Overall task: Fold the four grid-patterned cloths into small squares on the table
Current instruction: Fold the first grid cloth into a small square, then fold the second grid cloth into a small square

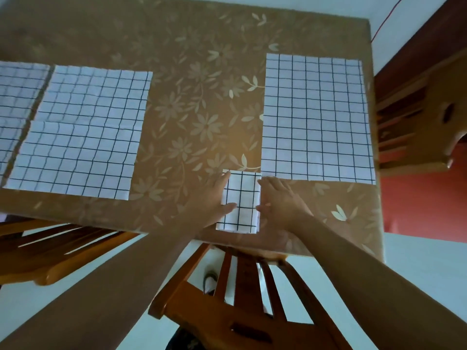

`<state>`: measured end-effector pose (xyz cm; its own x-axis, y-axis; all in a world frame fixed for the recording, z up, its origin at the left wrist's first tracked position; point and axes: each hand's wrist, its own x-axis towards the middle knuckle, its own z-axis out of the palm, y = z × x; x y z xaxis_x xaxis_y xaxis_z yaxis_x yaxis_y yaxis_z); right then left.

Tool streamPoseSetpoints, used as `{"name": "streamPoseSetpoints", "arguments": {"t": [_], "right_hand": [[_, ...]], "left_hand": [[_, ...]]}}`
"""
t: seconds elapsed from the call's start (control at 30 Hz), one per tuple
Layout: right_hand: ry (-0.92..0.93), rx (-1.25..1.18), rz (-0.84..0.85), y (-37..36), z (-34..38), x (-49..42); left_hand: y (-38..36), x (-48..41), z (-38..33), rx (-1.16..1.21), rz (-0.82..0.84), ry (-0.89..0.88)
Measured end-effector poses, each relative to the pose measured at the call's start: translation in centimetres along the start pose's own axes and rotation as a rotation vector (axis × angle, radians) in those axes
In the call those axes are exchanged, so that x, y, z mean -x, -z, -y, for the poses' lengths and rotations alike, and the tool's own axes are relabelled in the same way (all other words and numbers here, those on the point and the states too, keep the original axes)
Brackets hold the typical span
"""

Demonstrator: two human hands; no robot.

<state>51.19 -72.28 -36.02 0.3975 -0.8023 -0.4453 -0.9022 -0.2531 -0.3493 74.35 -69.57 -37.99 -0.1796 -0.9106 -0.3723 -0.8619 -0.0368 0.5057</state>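
A folded grid-patterned cloth (241, 202), white with black lines, lies as a small narrow rectangle near the table's front edge. My left hand (211, 202) lies flat against its left side, thumb on top. My right hand (281, 202) presses flat against its right side. A large unfolded grid cloth (316, 117) lies spread at the right. Another spread cloth (83, 135) lies at the left, with a crease across its middle. A third spread cloth (15, 97) is cut off by the left edge of the view.
The table (197, 97) has a brown covering with a pale flower print. A wooden chair (247, 294) stands right below my arms, another chair (58, 251) at the lower left, and one (417, 122) beyond the table's right edge.
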Motion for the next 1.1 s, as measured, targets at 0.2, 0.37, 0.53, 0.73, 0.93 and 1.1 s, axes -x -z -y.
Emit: {"name": "streamPoseSetpoints", "arguments": {"t": [0.2,0.37,0.53,0.73,0.93,1.1], "right_hand": [[-0.148,-0.052,-0.042,5.6,2.8,6.6],[-0.194,-0.043,-0.11,9.0,4.4,13.6],[-0.2,-0.03,-0.185,11.5,4.0,19.7],[-0.228,-0.064,-0.224,13.2,1.3,25.1],[-0.212,-0.065,-0.258,14.2,-4.2,30.4],[-0.182,-0.026,-0.254,15.7,-11.8,35.3]], "left_hand": [[3.8,4.0,-3.4,-0.089,-0.06,0.033],[7.7,7.1,-6.7,-0.117,0.06,-0.01],[10.8,10.7,-11.9,-0.205,0.077,-0.103],[10.6,13.7,-18.7,-0.235,0.094,-0.171],[7.0,13.7,-26.2,-0.271,0.107,-0.2],[2.1,13.0,-35.2,-0.299,0.113,-0.211]]}}
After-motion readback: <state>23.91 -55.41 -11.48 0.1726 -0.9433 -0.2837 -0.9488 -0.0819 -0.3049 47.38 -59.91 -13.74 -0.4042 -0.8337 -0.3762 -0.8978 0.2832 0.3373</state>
